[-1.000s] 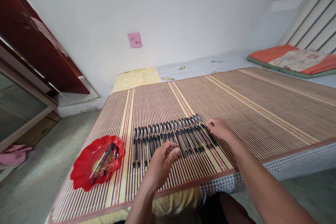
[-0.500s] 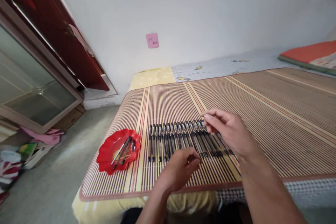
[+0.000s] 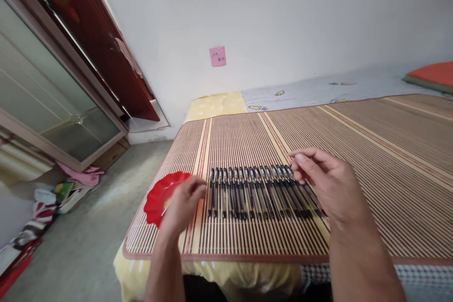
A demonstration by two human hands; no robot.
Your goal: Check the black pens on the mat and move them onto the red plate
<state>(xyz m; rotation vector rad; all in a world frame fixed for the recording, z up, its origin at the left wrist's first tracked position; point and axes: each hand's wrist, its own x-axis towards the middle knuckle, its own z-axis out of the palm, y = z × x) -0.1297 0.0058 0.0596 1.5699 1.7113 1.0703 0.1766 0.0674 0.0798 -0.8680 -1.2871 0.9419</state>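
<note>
Many black-capped pens (image 3: 251, 193) lie side by side in a long row on the striped mat, caps toward the wall. My left hand (image 3: 186, 203) hovers over the right side of a red scalloped bowl (image 3: 155, 198), fingers loosely bent and apart, with nothing visible in them. That hand hides most of the bowl's inside; a thin pale pen end shows beside it. At the row's right end is my right hand (image 3: 323, 177), thumb and index finger brought together near the last caps. Whether anything is between those fingertips is hidden.
The slatted mat (image 3: 371, 188) covers a bed with a yellow sheet (image 3: 215, 106) at its left end. An orange folded cloth (image 3: 432, 73) lies far right. A pink note (image 3: 217, 56) is on the wall. A glass-panelled door (image 3: 63, 85) stands left.
My left hand has moved left from the front of the pens to the red bowl. My right hand stays by the row's right end. The view has shifted slightly left.
</note>
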